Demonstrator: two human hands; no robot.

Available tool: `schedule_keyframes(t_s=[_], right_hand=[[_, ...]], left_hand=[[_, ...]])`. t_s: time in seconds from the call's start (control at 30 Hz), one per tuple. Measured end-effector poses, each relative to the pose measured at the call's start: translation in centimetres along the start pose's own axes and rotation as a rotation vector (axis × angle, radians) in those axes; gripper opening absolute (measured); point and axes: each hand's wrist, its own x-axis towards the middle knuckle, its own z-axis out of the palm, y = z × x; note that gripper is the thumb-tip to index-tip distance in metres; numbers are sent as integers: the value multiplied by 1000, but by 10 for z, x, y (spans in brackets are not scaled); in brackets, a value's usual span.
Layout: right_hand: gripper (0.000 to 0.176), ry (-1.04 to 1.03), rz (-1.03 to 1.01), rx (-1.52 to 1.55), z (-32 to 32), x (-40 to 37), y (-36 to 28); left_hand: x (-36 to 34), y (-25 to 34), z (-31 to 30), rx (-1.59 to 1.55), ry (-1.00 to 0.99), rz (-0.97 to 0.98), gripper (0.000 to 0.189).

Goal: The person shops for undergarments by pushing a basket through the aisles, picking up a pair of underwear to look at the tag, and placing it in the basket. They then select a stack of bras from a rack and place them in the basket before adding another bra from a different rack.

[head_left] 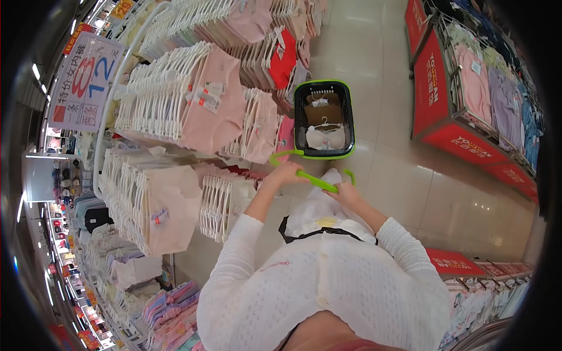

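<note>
A black shopping basket [301, 120] with a green rim stands on the tiled floor ahead of me, with folded garments on hangers inside. Its long green handle [310, 178] reaches back toward me. My left hand [285, 173] is closed around the handle's left part. My right hand [346, 193] grips the handle's right end. Both arms are in white knit sleeves.
Racks of pink and beige underwear on white hangers [175, 99] fill the left side, with a price sign [85, 82] showing 12. A red display bin [456, 111] with hanging clothes stands at the right. Another red bin [468, 266] is near my right elbow. Tiled aisle floor [398, 181] runs between them.
</note>
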Motion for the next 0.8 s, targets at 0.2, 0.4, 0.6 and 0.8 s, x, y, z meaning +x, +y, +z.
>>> schedule_keyframes(t_s=[0.2,0.4,0.6,0.8], right_hand=[[49,-99,16,-13,-38,57,-8],[47,-357,96,-104,-75,107,-4],[45,-289,4,61,-108,140,-1],[41,-274,-105,-129,-130,183,-9]], left_hand=[[24,-11,-48,-195,-45,-80,56],[43,-23,-58,-265,73,-45,52],[66,-14,-92,-366,15,-96,54],[84,-25,-119,-530,-9,-71,51]])
